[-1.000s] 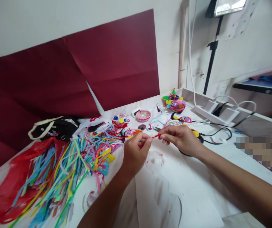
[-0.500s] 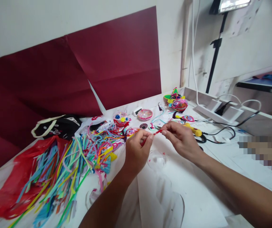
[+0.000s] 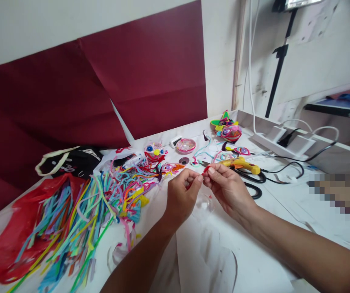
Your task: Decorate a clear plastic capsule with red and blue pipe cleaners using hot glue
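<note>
Between my two hands is a short red pipe cleaner (image 3: 206, 170), folded small and mostly covered by fingers. My right hand (image 3: 228, 187) pinches it between thumb and forefinger. My left hand (image 3: 183, 195) is closed in a pinch right beside it, fingertips meeting the right ones; its grip on the red piece is largely hidden. Below the hands a clear plastic half-shell (image 3: 204, 204) lies on white paper (image 3: 224, 252). Just beyond the right hand are a yellow glue gun (image 3: 244, 165) and scissors with black handles (image 3: 256, 190).
Loose pipe cleaners (image 3: 83, 228) spill from a red plastic bag (image 3: 10, 248) on the left. Decorated balls (image 3: 154, 152) and a pink-rimmed clear shell (image 3: 186, 145) stand at the back. A power strip (image 3: 280, 145) with cables lies right. A black bag (image 3: 71, 162) rests against the wall.
The hands have drawn together, and the red pipe cleaner stretched between them is now bunched at the right fingertips. The right hand has lowered slightly, showing more of the scissors and glue gun.
</note>
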